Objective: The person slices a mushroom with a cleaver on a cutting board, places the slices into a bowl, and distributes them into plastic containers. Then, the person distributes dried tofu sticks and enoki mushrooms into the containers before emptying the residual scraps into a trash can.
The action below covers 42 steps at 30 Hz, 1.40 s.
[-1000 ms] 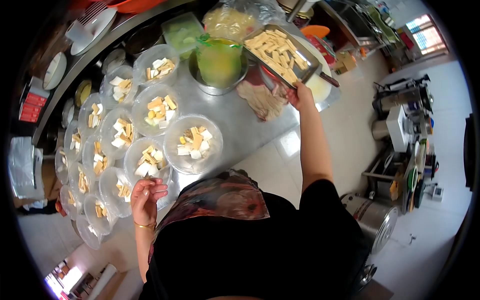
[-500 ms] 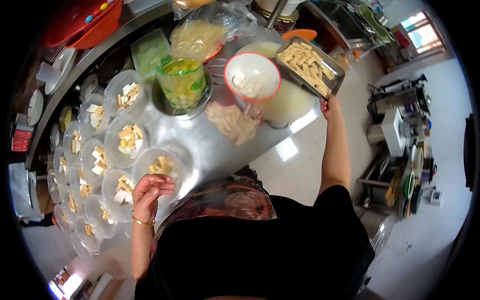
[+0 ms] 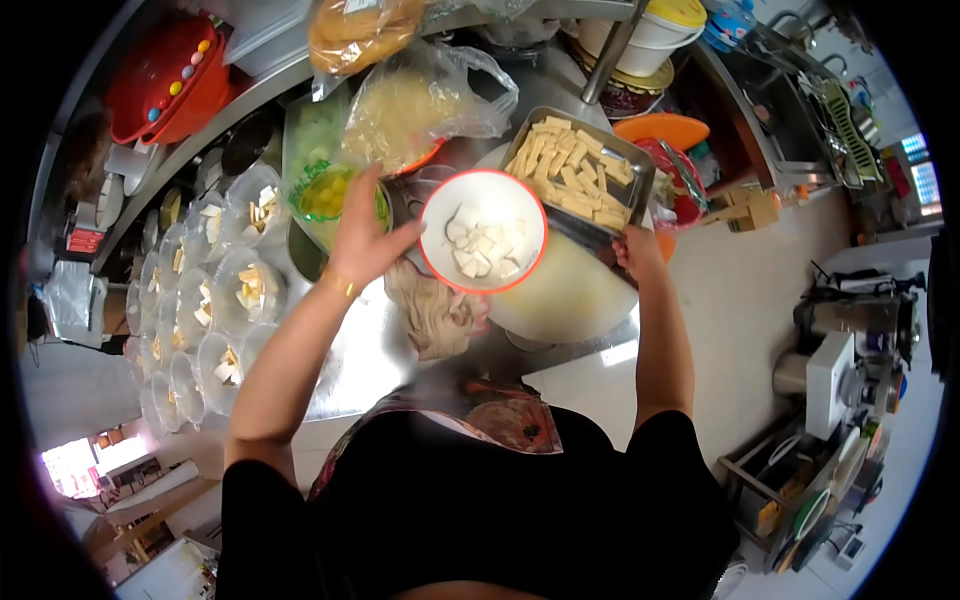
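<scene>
My right hand (image 3: 637, 252) is closed on the near corner of a metal tray (image 3: 642, 172) that holds pale yellow cut strips (image 3: 572, 165). My left hand (image 3: 366, 238) is open, fingers apart, its thumb close to the left rim of a white bowl with a red edge (image 3: 485, 192); whether it touches the rim I cannot tell. White chunks (image 3: 486, 248) lie inside that bowl. Behind my left fingers, a green-patterned clear container (image 3: 318, 200) of yellow-green pieces is partly hidden. A crumpled beige cloth (image 3: 432, 312) lies below the bowl.
Many clear plastic bowls (image 3: 262, 318) with strips and white chunks crowd the left side of the metal table (image 3: 355, 350). A bag of shredded food (image 3: 410, 110) lies at the back. A large pale round board-like surface (image 3: 575, 300) sits under the tray. A metal post (image 3: 612, 60) rises behind.
My left hand has moved from above a plastic bowl up and right to beside the white bowl, its fingers spreading. The tray, still in my right hand, is closer to the white bowl.
</scene>
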Tool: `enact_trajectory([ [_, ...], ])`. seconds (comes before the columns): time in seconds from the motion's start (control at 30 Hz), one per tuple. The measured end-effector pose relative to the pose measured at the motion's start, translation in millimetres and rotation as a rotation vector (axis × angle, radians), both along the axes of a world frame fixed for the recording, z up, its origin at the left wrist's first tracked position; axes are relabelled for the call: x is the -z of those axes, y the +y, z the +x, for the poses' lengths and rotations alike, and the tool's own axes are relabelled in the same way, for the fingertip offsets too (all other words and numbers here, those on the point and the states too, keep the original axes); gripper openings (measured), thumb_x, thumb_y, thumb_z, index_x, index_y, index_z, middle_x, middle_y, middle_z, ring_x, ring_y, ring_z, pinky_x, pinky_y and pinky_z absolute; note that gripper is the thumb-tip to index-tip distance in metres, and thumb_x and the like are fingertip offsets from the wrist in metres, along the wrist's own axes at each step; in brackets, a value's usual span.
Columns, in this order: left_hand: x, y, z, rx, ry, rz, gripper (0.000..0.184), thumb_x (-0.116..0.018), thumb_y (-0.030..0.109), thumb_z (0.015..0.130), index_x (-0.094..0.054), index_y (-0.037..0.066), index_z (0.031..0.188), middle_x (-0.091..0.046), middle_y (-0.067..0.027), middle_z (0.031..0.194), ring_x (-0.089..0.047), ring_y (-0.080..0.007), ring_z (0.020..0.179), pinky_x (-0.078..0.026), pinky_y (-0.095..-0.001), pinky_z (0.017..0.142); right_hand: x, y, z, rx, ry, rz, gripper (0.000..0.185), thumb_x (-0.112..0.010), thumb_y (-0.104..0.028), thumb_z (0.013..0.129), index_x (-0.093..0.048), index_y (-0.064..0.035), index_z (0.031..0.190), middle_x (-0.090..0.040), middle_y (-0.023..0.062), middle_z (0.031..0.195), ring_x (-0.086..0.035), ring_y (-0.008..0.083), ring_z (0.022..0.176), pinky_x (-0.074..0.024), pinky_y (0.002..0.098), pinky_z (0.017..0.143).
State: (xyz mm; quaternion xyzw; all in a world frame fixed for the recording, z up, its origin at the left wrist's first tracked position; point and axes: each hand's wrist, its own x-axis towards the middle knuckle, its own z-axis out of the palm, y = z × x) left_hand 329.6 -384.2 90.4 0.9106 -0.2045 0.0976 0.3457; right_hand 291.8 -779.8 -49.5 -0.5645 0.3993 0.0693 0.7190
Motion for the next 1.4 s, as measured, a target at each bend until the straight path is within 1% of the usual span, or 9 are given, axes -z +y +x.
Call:
enact_trajectory([
  [0.17,-4,-73,115,-0.386,-0.141,0.296,0.103,-0.078,0.029,0.055,-0.018,-0.006,0.131,-0.022,-0.0287,0.134,-0.025,-0.0385,0.124,-0.024,-0.0388,0.104,16,-15,-2,-0.202,-0.118,-1.162,0.03,-0.056,-0.019,0.078,-0.049,0.0028,0.097,-0.055,0.0142,0.062,-0.055,0.0236,0.054,-0.0429,0.0343,0.049],
  [0.23,0,-83,149,-0.52,-0.153,0.262,0.098,-0.078,0.029,0.054,-0.023,-0.005,0.128,-0.026,-0.0278,0.131,-0.032,-0.0353,0.12,-0.03,-0.0375,0.099,-54,9,-7,-0.07,-0.243,-1.2,0.033,-0.059,-0.019,0.076,-0.049,0.0018,0.1,-0.056,0.0131,0.063,-0.057,0.0261,0.059,-0.0443,0.0356,0.055],
  [0.4,36,-34,246,-0.347,0.48,0.049,0.045,-0.07,0.022,0.065,-0.055,-0.003,0.1,-0.059,-0.0159,0.094,-0.058,-0.0224,0.078,-0.047,-0.0297,0.067,-52,33,35,-0.303,-0.701,-0.822,0.035,-0.063,-0.009,0.072,-0.05,-0.0029,0.104,-0.059,0.011,0.07,-0.059,0.0231,0.064,-0.0464,0.0338,0.058],
  [0.5,19,-24,229,-0.366,0.691,-0.555,0.015,-0.059,0.015,0.074,-0.06,0.003,0.082,-0.058,-0.0036,0.069,-0.052,-0.0135,0.055,-0.043,-0.0263,0.054,-51,66,84,-0.498,-0.787,-0.678,0.049,-0.063,-0.004,0.074,-0.043,-0.0033,0.118,-0.055,0.0126,0.097,-0.055,0.0159,0.085,-0.0457,0.0262,0.073],
  [0.63,14,-11,195,-0.281,0.627,-0.71,0.015,-0.051,0.015,0.079,-0.061,0.006,0.085,-0.058,-0.0023,0.072,-0.051,-0.0116,0.058,-0.04,-0.026,0.052,-78,119,168,-0.679,-0.652,-0.642,0.107,-0.079,-0.026,0.057,-0.012,-0.0014,0.136,-0.024,0.0248,0.134,-0.028,0.0353,0.125,-0.0286,0.0356,0.102],
  [0.77,-14,-32,150,-0.157,0.485,-0.878,0.024,-0.048,0.021,0.081,-0.061,0.004,0.091,-0.058,-0.0029,0.076,-0.049,-0.0107,0.061,-0.037,-0.0239,0.053,-67,165,228,-0.657,-0.761,-0.614,0.109,-0.08,-0.02,0.057,-0.008,-0.0064,0.138,-0.026,0.0202,0.135,-0.04,0.0335,0.116,-0.0384,0.0342,0.092],
  [0.83,-23,-33,146,-0.077,0.429,-0.895,0.027,-0.047,0.022,0.082,-0.059,0.004,0.099,-0.057,-0.0024,0.08,-0.049,-0.0098,0.065,-0.038,-0.0236,0.055,-71,167,249,-0.766,-0.842,-0.445,0.054,-0.073,-0.008,0.063,-0.053,-0.0039,0.113,-0.061,0.0066,0.092,-0.057,0.0137,0.073,-0.0477,0.025,0.062],
  [0.97,-40,-29,145,0.077,0.053,-0.635,0.03,-0.052,0.018,0.082,-0.055,0.003,0.108,-0.056,-0.0024,0.084,-0.05,-0.0088,0.071,-0.04,-0.0244,0.06,-121,154,237,-0.453,-0.797,-0.201,0.01,-0.062,0.0,0.072,-0.062,-0.0028,0.082,-0.061,0.0025,0.073,-0.054,0.008,0.064,-0.0439,0.023,0.059],
  [1.4,-136,-17,33,0.244,-0.09,-0.112,0.026,-0.06,0.012,0.078,-0.056,0.0,0.101,-0.06,-0.0112,0.096,-0.058,-0.0183,0.085,-0.046,-0.0294,0.075,-280,173,106,-1.074,-1.33,0.336,0.031,-0.056,0.002,0.075,-0.055,0.001,0.106,-0.061,0.0097,0.095,-0.057,0.0163,0.095,-0.0479,0.0272,0.079],
])
